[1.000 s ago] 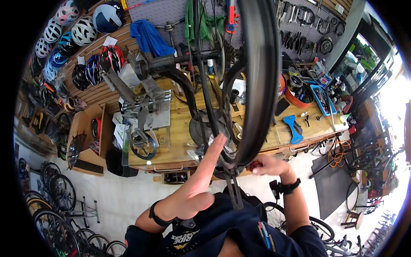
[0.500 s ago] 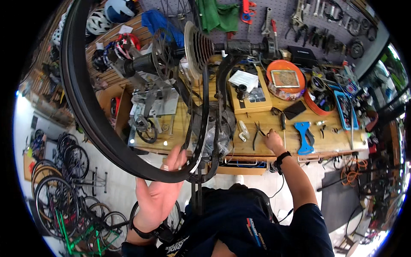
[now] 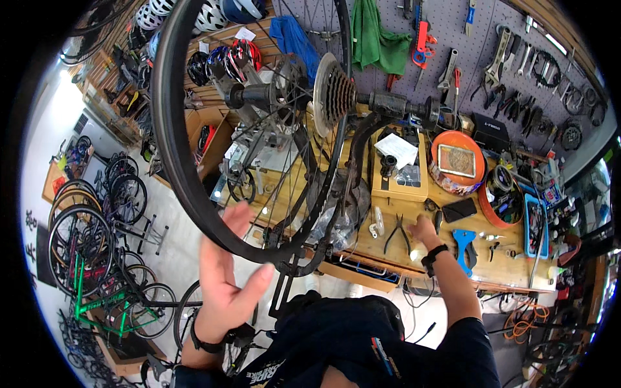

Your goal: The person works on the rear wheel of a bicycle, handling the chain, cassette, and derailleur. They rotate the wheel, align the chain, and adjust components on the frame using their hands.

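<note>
A black bicycle wheel [image 3: 169, 139] stands upright in a truing stand [image 3: 354, 155], its cassette [image 3: 336, 96] and disc rotor [image 3: 288, 81] in view. My left hand [image 3: 223, 281] is open at the wheel's lower left. Its fingers pass behind the rim, while the thumb points right, apart from them. Over on the bench, my right hand [image 3: 424, 231] has its fingers curled down beside a screwdriver's dark handle [image 3: 438, 221]; what they hold, if anything, is hidden. Just left of it lie pliers [image 3: 397, 234] with spread handles. A blue tool [image 3: 464, 251] lies to its right.
On the wooden bench [image 3: 362, 255] are a yellow box [image 3: 414, 187], a phone [image 3: 460, 209], an orange bowl [image 3: 458, 139], an orange tray [image 3: 501, 216] and a blue tray [image 3: 535, 223]. Tools hang on the pegboard [image 3: 440, 32]. Bicycles [image 3: 84, 239] stand at left.
The whole view has shifted, so the bench and wheel sit farther right and lower. My right hand has moved off the pliers' handle toward the screwdriver. My left hand's thumb now points right.
</note>
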Action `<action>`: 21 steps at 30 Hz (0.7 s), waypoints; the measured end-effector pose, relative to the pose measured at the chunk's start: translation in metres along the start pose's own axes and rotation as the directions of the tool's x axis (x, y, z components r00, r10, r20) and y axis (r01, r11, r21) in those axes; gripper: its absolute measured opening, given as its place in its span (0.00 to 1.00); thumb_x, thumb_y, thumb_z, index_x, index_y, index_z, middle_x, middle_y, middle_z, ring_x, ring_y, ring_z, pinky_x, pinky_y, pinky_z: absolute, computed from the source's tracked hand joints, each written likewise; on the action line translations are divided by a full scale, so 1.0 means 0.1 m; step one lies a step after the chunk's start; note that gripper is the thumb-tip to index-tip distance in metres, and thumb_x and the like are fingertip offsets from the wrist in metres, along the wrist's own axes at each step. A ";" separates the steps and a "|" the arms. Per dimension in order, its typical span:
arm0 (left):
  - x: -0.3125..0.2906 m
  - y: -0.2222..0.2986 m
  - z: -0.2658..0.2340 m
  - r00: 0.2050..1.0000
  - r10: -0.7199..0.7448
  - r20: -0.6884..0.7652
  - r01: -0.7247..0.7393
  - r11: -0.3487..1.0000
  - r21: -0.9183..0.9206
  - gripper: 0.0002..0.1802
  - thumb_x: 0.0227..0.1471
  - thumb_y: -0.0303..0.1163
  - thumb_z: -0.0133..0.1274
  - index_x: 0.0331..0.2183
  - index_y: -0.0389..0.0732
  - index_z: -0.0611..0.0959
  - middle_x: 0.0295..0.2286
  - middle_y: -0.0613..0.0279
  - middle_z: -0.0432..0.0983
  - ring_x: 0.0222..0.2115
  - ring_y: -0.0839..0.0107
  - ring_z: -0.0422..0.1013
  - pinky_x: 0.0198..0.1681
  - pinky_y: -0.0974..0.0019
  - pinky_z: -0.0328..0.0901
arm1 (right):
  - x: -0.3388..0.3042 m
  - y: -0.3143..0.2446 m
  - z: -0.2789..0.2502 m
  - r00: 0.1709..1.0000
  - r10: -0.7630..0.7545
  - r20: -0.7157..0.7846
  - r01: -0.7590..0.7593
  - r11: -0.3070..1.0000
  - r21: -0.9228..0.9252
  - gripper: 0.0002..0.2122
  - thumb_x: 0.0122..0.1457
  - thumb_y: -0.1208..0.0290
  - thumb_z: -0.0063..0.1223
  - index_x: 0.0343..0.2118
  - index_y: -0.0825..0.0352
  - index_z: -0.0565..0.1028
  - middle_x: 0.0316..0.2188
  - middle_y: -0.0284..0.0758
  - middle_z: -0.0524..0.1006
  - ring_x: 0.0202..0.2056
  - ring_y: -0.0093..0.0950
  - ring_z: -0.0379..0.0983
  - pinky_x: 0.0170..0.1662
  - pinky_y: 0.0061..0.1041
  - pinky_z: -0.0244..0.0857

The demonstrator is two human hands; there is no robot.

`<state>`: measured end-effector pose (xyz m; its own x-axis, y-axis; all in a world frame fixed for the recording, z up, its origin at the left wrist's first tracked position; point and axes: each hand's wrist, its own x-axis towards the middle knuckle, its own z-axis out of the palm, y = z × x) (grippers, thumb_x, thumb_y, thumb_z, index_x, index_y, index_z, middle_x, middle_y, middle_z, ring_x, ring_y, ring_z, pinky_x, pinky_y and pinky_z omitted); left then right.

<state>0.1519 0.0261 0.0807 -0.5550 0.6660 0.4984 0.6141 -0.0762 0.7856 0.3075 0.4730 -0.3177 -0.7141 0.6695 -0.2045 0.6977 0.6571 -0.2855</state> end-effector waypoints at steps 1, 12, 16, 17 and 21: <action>0.09 0.02 0.01 0.998 0.038 -0.045 -0.037 0.999 0.025 0.44 0.47 0.22 0.58 0.61 0.31 0.53 0.59 0.41 0.55 0.60 0.50 0.57 0.64 0.51 0.50 | 0.15 -0.05 -0.29 0.996 -0.087 0.001 0.085 0.982 0.166 0.18 0.59 0.60 0.55 0.39 0.74 0.72 0.36 0.45 0.77 0.33 0.43 0.75 0.39 0.39 0.70; 0.76 0.20 -0.03 0.949 0.269 -0.164 -0.288 0.952 -0.106 0.41 0.43 0.13 0.47 0.61 0.34 0.55 0.60 0.45 0.56 0.63 0.55 0.54 0.66 0.51 0.48 | -0.34 -1.82 -3.82 0.883 -0.403 0.240 -0.124 0.292 0.948 0.32 0.63 0.40 0.41 0.50 0.72 0.65 0.32 0.43 0.78 0.23 0.25 0.73 0.29 0.22 0.71; 0.81 0.21 -0.06 0.942 0.313 -0.123 -0.327 0.937 -0.122 0.38 0.46 0.17 0.46 0.60 0.31 0.56 0.60 0.41 0.55 0.63 0.50 0.53 0.66 0.48 0.49 | -0.35 -1.80 -3.62 0.942 -0.332 -0.045 0.151 0.299 0.942 0.25 0.63 0.51 0.51 0.48 0.73 0.68 0.31 0.37 0.77 0.25 0.20 0.71 0.32 0.21 0.69; 0.80 0.22 -0.06 0.941 0.318 -0.121 -0.331 0.937 -0.110 0.38 0.46 0.17 0.46 0.60 0.31 0.56 0.59 0.41 0.56 0.63 0.50 0.53 0.66 0.49 0.49 | -0.33 -1.79 -3.54 0.936 -0.314 -0.158 0.265 0.336 0.904 0.27 0.62 0.51 0.53 0.50 0.74 0.68 0.30 0.36 0.77 0.26 0.20 0.71 0.34 0.22 0.69; 0.83 0.21 -0.06 0.933 0.337 -0.124 -0.349 0.932 -0.094 0.38 0.46 0.17 0.46 0.60 0.31 0.56 0.58 0.41 0.57 0.63 0.52 0.53 0.66 0.49 0.47 | -0.31 -1.62 -3.56 0.557 -0.639 -0.531 0.780 0.622 0.071 0.31 0.57 0.65 0.63 0.58 0.75 0.60 0.36 0.41 0.75 0.38 0.30 0.75 0.42 0.30 0.70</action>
<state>0.1151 0.0750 0.1404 -0.3803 0.5040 0.7754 0.7136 -0.3735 0.5927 0.2366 0.4691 0.0682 -0.8135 0.1375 0.5651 -0.1268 0.9063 -0.4031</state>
